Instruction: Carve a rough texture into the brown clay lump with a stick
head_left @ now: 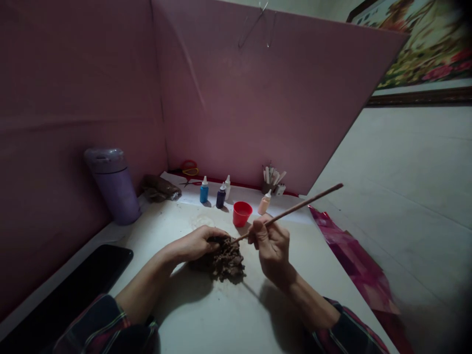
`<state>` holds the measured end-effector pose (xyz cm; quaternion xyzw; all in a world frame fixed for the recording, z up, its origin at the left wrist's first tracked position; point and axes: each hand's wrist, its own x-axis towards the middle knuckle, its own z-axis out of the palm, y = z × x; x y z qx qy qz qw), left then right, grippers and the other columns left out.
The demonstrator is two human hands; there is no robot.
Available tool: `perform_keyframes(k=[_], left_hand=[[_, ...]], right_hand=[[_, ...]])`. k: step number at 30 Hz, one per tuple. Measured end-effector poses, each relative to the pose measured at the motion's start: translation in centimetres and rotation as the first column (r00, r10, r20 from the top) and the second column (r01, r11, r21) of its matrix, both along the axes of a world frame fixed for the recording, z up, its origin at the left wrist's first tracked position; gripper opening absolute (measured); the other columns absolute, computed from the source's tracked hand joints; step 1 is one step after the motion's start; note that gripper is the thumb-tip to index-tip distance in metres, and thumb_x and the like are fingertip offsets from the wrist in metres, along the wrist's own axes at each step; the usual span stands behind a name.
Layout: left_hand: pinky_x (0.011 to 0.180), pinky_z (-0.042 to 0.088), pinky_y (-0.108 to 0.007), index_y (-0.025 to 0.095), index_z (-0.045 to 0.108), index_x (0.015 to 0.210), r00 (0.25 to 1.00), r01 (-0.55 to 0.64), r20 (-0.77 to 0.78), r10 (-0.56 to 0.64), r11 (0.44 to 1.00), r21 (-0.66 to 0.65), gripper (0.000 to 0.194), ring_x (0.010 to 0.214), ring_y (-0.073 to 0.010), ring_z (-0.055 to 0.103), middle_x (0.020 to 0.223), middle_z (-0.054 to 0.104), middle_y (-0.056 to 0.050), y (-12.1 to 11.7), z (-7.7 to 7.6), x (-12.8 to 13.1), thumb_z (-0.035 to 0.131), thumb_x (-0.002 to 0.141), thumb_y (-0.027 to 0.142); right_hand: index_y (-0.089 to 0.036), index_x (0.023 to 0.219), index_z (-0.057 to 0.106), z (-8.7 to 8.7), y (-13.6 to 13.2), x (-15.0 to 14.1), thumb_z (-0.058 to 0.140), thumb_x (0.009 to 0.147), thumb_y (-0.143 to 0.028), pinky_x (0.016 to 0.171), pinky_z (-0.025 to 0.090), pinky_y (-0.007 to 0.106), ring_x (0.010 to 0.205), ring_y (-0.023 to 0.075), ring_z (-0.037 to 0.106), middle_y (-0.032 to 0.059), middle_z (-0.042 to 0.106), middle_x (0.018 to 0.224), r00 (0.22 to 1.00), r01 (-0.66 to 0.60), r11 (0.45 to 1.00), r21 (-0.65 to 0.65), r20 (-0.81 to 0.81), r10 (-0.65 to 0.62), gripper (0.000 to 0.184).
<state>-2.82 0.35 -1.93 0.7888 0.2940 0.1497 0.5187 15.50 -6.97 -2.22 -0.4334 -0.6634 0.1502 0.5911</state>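
Note:
A rough, crumbly brown lump of what looks like clay sits on the white table in front of me. My left hand lies against its upper left side, thumb and fingers curled round that edge. Between the thumb and fingers of my right hand is a long thin brown stick, slanting up to the right. Its lower tip touches the top of the lump. Just beyond the hands stands a small red cup.
Behind the cup are small bottles: blue, dark purple, white and peach. A purple tumbler, a wrapped brown block, scissors and a holder of tools line the back. A black phone-like slab lies left.

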Motion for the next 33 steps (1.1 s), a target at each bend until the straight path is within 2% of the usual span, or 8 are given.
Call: perform_keyframes(k=[6, 9, 11, 15, 21, 25, 29, 33], left_hand=[[0.092, 0.044, -0.033, 0.012, 0.066, 0.114, 1.0, -0.001, 0.008, 0.001, 1.0, 0.006, 0.045, 0.101, -0.0228, 0.059, 0.111, 0.069, -0.008, 0.1, -0.3, 0.0, 0.048, 0.072, 0.013], [0.093, 0.044, -0.033, 0.014, 0.067, 0.113, 1.0, 0.015, -0.001, -0.015, 1.0, 0.016, 0.045, 0.102, -0.0225, 0.059, 0.111, 0.069, -0.006, 0.2, -0.3, -0.1, 0.049, 0.072, 0.012], [0.094, 0.043, -0.033, 0.014, 0.067, 0.114, 1.0, 0.022, -0.005, -0.022, 0.999, 0.028, 0.045, 0.103, -0.0226, 0.059, 0.111, 0.069, -0.006, 0.2, -0.3, -0.1, 0.049, 0.073, 0.012], [0.094, 0.044, -0.034, 0.013, 0.065, 0.117, 1.0, 0.017, 0.008, -0.017, 1.0, 0.019, 0.047, 0.102, -0.0222, 0.059, 0.111, 0.069, -0.007, 0.2, -0.2, -0.1, 0.048, 0.073, 0.012], [0.096, 0.043, -0.034, 0.013, 0.066, 0.115, 1.0, 0.018, 0.005, -0.018, 1.0, 0.024, 0.046, 0.104, -0.0224, 0.059, 0.112, 0.069, -0.007, 0.4, -0.6, -0.1, 0.048, 0.073, 0.012], [0.097, 0.042, -0.035, 0.014, 0.066, 0.117, 1.0, 0.001, 0.004, -0.001, 1.0, 0.03, 0.048, 0.105, -0.0229, 0.059, 0.115, 0.069, -0.007, 0.5, -0.8, -0.1, 0.048, 0.072, 0.011], [0.095, 0.043, -0.034, 0.013, 0.066, 0.115, 0.999, 0.03, 0.024, -0.03, 0.999, 0.021, 0.045, 0.104, -0.0232, 0.059, 0.113, 0.069, -0.007, 0.3, -0.6, -0.1, 0.049, 0.073, 0.013], [0.091, 0.045, -0.033, 0.012, 0.065, 0.116, 1.0, 0.008, 0.012, -0.008, 1.0, 0.001, 0.048, 0.1, -0.0222, 0.06, 0.11, 0.07, -0.007, 0.0, -0.1, 0.0, 0.047, 0.072, 0.011]], right_hand=[[-0.019, 0.069, 0.053, -0.8, 0.6, -0.5, 0.045, 0.097, -0.034, 0.048, 0.039, 0.023, 0.05, 0.0113, 0.047, -0.0023, 0.049, 0.056, 0.99, -0.079, 0.992, -0.095, 0.106, 0.089, 0.033], [-0.019, 0.071, 0.054, 0.0, 0.5, -0.3, 0.046, 0.096, -0.035, 0.046, 0.039, 0.023, 0.049, 0.0112, 0.048, -0.0017, 0.051, 0.057, 0.999, -0.049, 0.998, -0.034, 0.006, 0.049, 0.031], [-0.019, 0.073, 0.055, 0.4, 0.1, -0.2, 0.046, 0.097, -0.035, 0.044, 0.038, 0.023, 0.046, 0.0104, 0.047, -0.002, 0.052, 0.056, 0.997, -0.048, 0.998, -0.042, -0.066, 0.046, 0.03], [-0.019, 0.072, 0.054, 0.0, -0.1, -0.2, 0.046, 0.096, -0.033, 0.044, 0.039, 0.023, 0.046, 0.0109, 0.048, -0.0019, 0.051, 0.054, 0.981, -0.18, 0.979, -0.099, 0.055, 0.186, 0.029], [-0.019, 0.07, 0.055, -1.3, 1.2, 0.2, 0.046, 0.096, -0.034, 0.043, 0.038, 0.022, 0.046, 0.0106, 0.048, -0.001, 0.052, 0.055, 0.998, -0.048, 0.995, -0.091, 0.032, 0.051, 0.032], [-0.019, 0.068, 0.054, -0.8, 1.2, 0.6, 0.047, 0.096, -0.033, 0.043, 0.037, 0.022, 0.045, 0.0101, 0.046, -0.0017, 0.052, 0.054, 0.997, -0.048, 0.995, -0.09, 0.064, 0.053, 0.032], [-0.019, 0.073, 0.055, -0.2, 0.5, 0.6, 0.046, 0.097, -0.031, 0.046, 0.039, 0.023, 0.046, 0.01, 0.048, -0.0027, 0.052, 0.055, 0.997, -0.065, 0.996, -0.053, -0.039, 0.063, 0.028], [-0.019, 0.073, 0.054, -0.3, 0.2, -0.1, 0.046, 0.096, -0.025, 0.051, 0.04, 0.024, 0.052, 0.011, 0.051, -0.0016, 0.052, 0.06, 0.983, -0.122, 0.991, -0.045, 0.132, 0.127, 0.025]])
